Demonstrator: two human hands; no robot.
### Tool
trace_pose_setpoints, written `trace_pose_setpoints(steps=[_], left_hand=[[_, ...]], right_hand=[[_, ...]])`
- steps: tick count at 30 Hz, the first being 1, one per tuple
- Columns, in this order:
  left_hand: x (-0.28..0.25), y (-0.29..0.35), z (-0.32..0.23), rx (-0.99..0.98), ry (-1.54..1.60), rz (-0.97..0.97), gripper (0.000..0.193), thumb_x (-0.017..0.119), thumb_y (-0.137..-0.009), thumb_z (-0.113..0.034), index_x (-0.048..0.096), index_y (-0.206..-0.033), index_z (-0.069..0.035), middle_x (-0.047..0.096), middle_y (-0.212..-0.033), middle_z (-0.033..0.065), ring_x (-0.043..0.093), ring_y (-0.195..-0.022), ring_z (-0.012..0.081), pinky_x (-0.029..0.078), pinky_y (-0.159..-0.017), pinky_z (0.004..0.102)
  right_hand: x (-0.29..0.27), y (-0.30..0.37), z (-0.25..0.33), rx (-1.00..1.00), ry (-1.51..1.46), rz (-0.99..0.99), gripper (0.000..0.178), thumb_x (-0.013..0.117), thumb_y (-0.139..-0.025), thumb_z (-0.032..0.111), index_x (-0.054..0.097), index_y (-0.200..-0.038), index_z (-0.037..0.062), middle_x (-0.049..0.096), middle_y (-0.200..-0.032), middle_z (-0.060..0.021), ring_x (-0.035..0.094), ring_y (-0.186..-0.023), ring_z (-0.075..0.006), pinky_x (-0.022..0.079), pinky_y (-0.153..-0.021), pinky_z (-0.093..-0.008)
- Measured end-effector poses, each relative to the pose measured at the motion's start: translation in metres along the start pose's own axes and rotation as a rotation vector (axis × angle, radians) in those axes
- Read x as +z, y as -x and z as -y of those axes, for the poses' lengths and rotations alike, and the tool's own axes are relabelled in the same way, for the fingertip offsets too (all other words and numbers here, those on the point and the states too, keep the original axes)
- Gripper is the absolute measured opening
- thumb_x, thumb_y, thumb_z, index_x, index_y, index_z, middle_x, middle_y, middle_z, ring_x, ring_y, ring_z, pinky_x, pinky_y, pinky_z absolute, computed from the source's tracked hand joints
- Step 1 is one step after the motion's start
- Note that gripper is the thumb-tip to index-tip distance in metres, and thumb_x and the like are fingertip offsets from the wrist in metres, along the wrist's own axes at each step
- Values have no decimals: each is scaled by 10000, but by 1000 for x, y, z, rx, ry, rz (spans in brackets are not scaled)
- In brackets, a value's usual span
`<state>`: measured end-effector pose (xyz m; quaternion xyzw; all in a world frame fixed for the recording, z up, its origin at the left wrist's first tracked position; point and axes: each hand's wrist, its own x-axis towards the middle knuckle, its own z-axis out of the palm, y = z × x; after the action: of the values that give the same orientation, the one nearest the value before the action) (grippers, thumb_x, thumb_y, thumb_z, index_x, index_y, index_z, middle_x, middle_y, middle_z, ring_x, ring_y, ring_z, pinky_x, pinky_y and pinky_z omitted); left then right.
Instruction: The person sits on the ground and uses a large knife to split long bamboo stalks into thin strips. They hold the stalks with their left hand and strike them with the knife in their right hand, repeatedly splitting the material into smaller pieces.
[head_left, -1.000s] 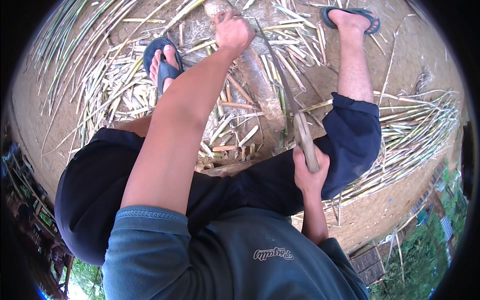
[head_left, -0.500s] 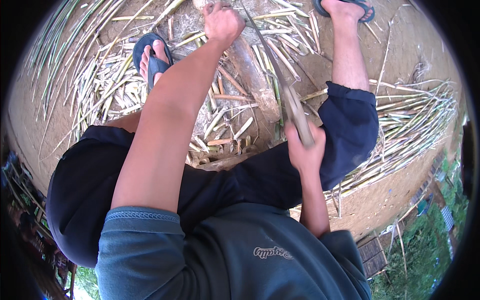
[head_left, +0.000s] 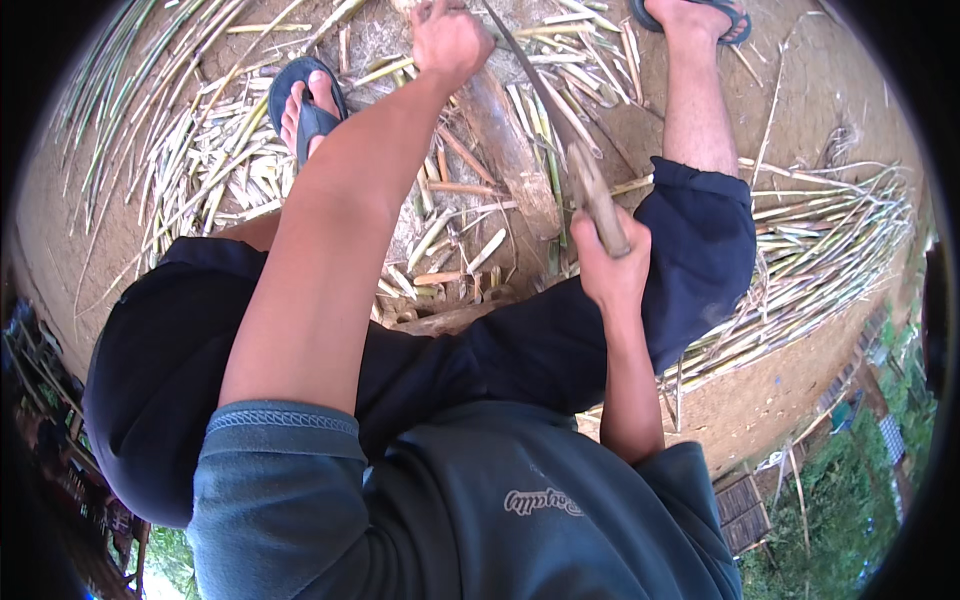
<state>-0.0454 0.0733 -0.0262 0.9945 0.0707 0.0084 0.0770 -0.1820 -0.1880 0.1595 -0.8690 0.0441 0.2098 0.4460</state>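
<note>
Gripping the wooden handle (head_left: 599,205) of a long-bladed knife (head_left: 543,86), the right hand (head_left: 612,265) was closed with its fingers wrapped around the grip, close to the right knee of the dark trousers (head_left: 700,265). The blade slanted away from this hand, along the right side of a pale log (head_left: 508,150), its far part lying just beside the left hand (head_left: 452,45); whether the steel touched the wood could not be told. The left hand lay over the far end of the log, its fingers partly cut off by the view; whether they gripped anything could not be told. The log rested on the earthen ground (head_left: 800,110) between the two feet, its near end pointing toward the trousers. Cut stalk pieces (head_left: 245,170) were strewn on both sides of the log, most thickly around the left sandal (head_left: 290,90). Long green stalks (head_left: 105,95) lay toward the ground's far left corner, and a heap of long stalks (head_left: 835,255) spread along its right edge, beyond the right knee. The right sandal (head_left: 737,28) stood near the ground's far edge, well apart from the log.
</note>
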Motion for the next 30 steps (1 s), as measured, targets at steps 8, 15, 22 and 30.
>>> trace_pose_setpoints(steps=[8,15,22,30], left_hand=[[-10,6,-12,-36,1,84,291,506,-833,-235,769,-810,-113,738,-955,46,539,-1174,200,218,-1105,465],[-8,5,-12,-46,103,11,271,521,-811,-211,759,-787,-83,730,-978,94,542,-1160,202,240,-1105,462],[-12,2,-9,-56,69,-2,262,516,-824,-190,752,-790,-83,721,-975,87,543,-1140,213,253,-1103,461],[6,14,-4,41,7,-167,136,601,-778,-228,693,-739,-136,703,-934,57,585,-1015,207,327,-1018,436]], right_hand=[[-8,37,4,-68,10,-55,140,667,-805,105,627,-749,-17,520,-534,-83,537,-513,-68,443,-505,-302],[-20,55,10,25,-58,-60,148,664,-816,88,622,-766,-45,506,-538,-71,474,-529,-58,432,-510,-287],[11,-6,5,-26,27,-29,140,664,-799,105,618,-766,-23,506,-550,-116,472,-501,-132,449,-537,-336],[26,0,11,-38,-50,-117,158,672,-788,125,623,-754,-22,506,-542,-85,472,-528,-88,436,-530,-324]])
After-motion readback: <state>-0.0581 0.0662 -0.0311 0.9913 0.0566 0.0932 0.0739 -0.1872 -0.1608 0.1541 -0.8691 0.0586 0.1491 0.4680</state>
